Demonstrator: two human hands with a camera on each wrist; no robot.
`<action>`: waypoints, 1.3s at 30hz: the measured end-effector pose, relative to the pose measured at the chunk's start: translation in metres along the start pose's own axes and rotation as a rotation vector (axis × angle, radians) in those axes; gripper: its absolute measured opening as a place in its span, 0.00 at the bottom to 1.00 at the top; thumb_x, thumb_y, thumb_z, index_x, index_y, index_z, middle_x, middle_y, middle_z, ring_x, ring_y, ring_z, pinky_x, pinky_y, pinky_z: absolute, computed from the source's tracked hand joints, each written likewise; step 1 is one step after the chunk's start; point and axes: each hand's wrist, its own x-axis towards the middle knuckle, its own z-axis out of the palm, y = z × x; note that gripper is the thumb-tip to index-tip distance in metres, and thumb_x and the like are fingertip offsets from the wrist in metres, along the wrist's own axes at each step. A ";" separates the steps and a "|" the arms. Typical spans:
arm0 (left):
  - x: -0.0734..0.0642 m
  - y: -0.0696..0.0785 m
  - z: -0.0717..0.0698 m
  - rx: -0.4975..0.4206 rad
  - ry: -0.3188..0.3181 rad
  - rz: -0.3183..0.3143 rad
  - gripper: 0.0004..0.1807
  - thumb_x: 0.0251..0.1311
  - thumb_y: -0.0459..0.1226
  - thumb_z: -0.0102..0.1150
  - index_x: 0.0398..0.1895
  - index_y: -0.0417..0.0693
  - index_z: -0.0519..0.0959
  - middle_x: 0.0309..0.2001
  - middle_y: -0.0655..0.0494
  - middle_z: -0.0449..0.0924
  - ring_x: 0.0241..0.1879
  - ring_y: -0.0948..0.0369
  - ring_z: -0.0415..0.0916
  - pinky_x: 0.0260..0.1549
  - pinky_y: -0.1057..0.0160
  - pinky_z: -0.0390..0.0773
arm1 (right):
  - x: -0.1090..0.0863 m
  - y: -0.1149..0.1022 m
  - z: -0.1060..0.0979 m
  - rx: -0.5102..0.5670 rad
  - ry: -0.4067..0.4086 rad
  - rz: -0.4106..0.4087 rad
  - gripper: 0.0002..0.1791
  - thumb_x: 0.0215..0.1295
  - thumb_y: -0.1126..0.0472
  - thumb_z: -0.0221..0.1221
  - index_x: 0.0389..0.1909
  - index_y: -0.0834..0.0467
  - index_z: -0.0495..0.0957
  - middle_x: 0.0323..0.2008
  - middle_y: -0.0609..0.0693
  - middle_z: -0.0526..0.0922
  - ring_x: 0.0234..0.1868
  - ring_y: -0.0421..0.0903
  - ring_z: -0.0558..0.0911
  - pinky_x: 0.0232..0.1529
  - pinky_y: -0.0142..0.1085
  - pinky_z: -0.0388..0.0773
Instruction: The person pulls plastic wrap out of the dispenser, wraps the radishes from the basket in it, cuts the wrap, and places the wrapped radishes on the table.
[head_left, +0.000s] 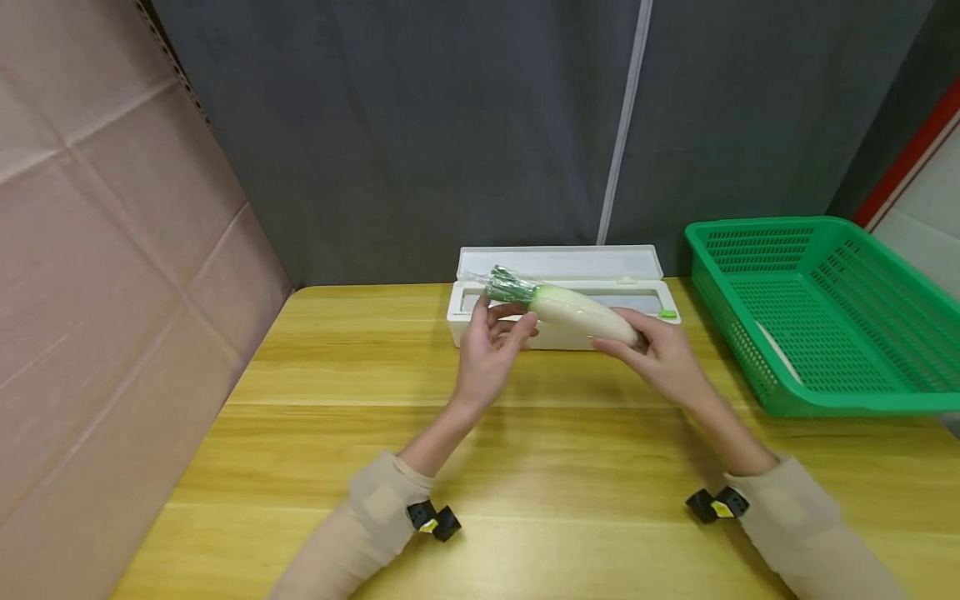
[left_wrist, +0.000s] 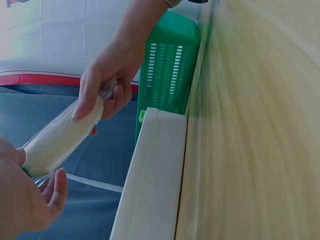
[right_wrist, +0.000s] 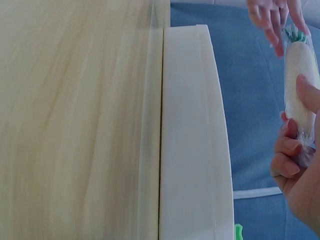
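A white radish (head_left: pixel 581 312) with cut green tops is wrapped in clear plastic film, held aloft and slanting in front of an open white box. My right hand (head_left: pixel 663 354) grips its root end, thumb on the near side, where the film is bunched in the right wrist view. Around the leafy end, my left hand (head_left: pixel 487 354) holds it with thumb and curled fingers. Film sticks out loosely past the green tops (head_left: pixel 510 286). The long white box (head_left: pixel 562 337), seemingly a cling film dispenser, has its lid (head_left: pixel 558 262) raised and a green slider (head_left: pixel 667 314) at its right end.
A green perforated basket (head_left: pixel 772 333) stands on the right of the wooden table (head_left: pixel 337 375), with a white object (head_left: pixel 780 354) partly visible inside. A dark grey curtain (head_left: pixel 412 142) hangs behind the table, and a pale pink cloth wall (head_left: pixel 112 292) is at left.
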 end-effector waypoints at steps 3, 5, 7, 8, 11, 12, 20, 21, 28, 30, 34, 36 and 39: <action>0.000 -0.001 0.007 -0.031 -0.017 -0.063 0.21 0.70 0.33 0.60 0.60 0.34 0.67 0.48 0.41 0.80 0.44 0.47 0.82 0.43 0.47 0.83 | 0.002 -0.002 0.006 0.015 0.013 -0.027 0.19 0.61 0.66 0.70 0.54 0.58 0.83 0.36 0.49 0.83 0.30 0.41 0.74 0.27 0.27 0.71; -0.001 -0.002 0.011 -0.029 -0.030 -0.091 0.20 0.70 0.33 0.61 0.59 0.34 0.69 0.47 0.41 0.80 0.45 0.50 0.82 0.44 0.50 0.83 | 0.004 -0.004 0.011 0.021 0.024 -0.054 0.19 0.60 0.67 0.71 0.53 0.58 0.83 0.35 0.49 0.83 0.30 0.41 0.74 0.27 0.27 0.71; -0.001 -0.003 0.015 -0.034 -0.032 -0.103 0.21 0.69 0.33 0.62 0.60 0.33 0.69 0.48 0.41 0.79 0.46 0.53 0.81 0.45 0.53 0.83 | 0.005 -0.005 0.015 0.024 0.034 -0.077 0.19 0.59 0.68 0.71 0.52 0.59 0.83 0.35 0.49 0.83 0.30 0.40 0.75 0.28 0.26 0.71; -0.001 -0.003 0.017 -0.038 -0.028 -0.101 0.22 0.68 0.33 0.63 0.60 0.33 0.69 0.49 0.41 0.78 0.47 0.54 0.80 0.45 0.55 0.83 | 0.006 -0.006 0.018 0.028 0.038 -0.087 0.19 0.59 0.68 0.71 0.52 0.59 0.83 0.34 0.49 0.83 0.31 0.41 0.75 0.28 0.26 0.72; -0.001 -0.003 0.023 -0.072 0.008 -0.092 0.25 0.66 0.31 0.64 0.62 0.34 0.67 0.51 0.42 0.77 0.48 0.56 0.79 0.47 0.58 0.82 | 0.007 -0.008 0.023 0.034 0.044 -0.108 0.19 0.59 0.69 0.71 0.52 0.60 0.83 0.34 0.50 0.82 0.31 0.41 0.75 0.29 0.26 0.71; 0.000 -0.003 0.024 -0.081 0.022 -0.084 0.26 0.65 0.31 0.65 0.63 0.35 0.67 0.51 0.42 0.76 0.49 0.55 0.79 0.48 0.58 0.82 | 0.008 -0.008 0.024 0.036 0.042 -0.112 0.19 0.59 0.69 0.71 0.52 0.60 0.83 0.34 0.50 0.82 0.31 0.41 0.74 0.29 0.26 0.71; 0.004 -0.003 0.026 -0.101 0.103 -0.061 0.26 0.64 0.32 0.68 0.61 0.37 0.69 0.51 0.44 0.76 0.52 0.52 0.79 0.47 0.57 0.82 | 0.009 -0.012 0.030 0.030 -0.005 -0.112 0.21 0.60 0.65 0.71 0.54 0.59 0.82 0.34 0.49 0.80 0.30 0.43 0.74 0.28 0.28 0.71; 0.005 -0.002 0.026 -0.103 0.112 -0.066 0.26 0.63 0.32 0.68 0.61 0.37 0.69 0.51 0.45 0.76 0.51 0.53 0.79 0.47 0.57 0.83 | 0.009 -0.012 0.031 0.027 -0.010 -0.106 0.21 0.60 0.65 0.71 0.55 0.58 0.81 0.34 0.49 0.80 0.30 0.44 0.74 0.28 0.29 0.71; 0.012 -0.003 0.028 -0.205 0.191 -0.125 0.22 0.64 0.32 0.67 0.58 0.34 0.72 0.47 0.45 0.80 0.45 0.58 0.80 0.45 0.60 0.83 | 0.011 -0.017 0.037 0.018 -0.006 -0.093 0.23 0.61 0.63 0.71 0.57 0.60 0.80 0.35 0.51 0.81 0.31 0.45 0.74 0.29 0.30 0.71; 0.014 -0.002 0.028 -0.241 0.204 -0.130 0.21 0.65 0.33 0.67 0.57 0.33 0.73 0.47 0.44 0.80 0.45 0.58 0.80 0.45 0.61 0.83 | 0.011 -0.018 0.038 0.016 0.000 -0.095 0.23 0.61 0.62 0.71 0.57 0.60 0.80 0.35 0.51 0.81 0.31 0.45 0.74 0.29 0.30 0.70; 0.017 -0.002 0.027 -0.261 0.207 -0.105 0.21 0.65 0.32 0.66 0.57 0.33 0.73 0.47 0.44 0.80 0.45 0.59 0.80 0.45 0.61 0.82 | 0.013 -0.020 0.039 0.020 0.003 -0.102 0.23 0.63 0.62 0.70 0.58 0.59 0.80 0.35 0.50 0.80 0.32 0.45 0.74 0.30 0.31 0.70; 0.018 -0.001 0.025 -0.257 0.200 -0.087 0.20 0.66 0.32 0.65 0.58 0.33 0.73 0.47 0.44 0.79 0.45 0.58 0.79 0.46 0.61 0.82 | 0.013 -0.020 0.038 0.026 0.005 -0.113 0.23 0.63 0.63 0.70 0.59 0.58 0.79 0.36 0.50 0.80 0.33 0.45 0.74 0.31 0.31 0.70; 0.019 0.000 0.023 -0.246 0.190 -0.060 0.21 0.67 0.32 0.63 0.59 0.32 0.72 0.48 0.45 0.78 0.46 0.58 0.78 0.47 0.61 0.82 | 0.015 -0.020 0.038 0.037 0.006 -0.138 0.24 0.63 0.64 0.69 0.60 0.59 0.79 0.38 0.50 0.82 0.33 0.44 0.75 0.32 0.30 0.72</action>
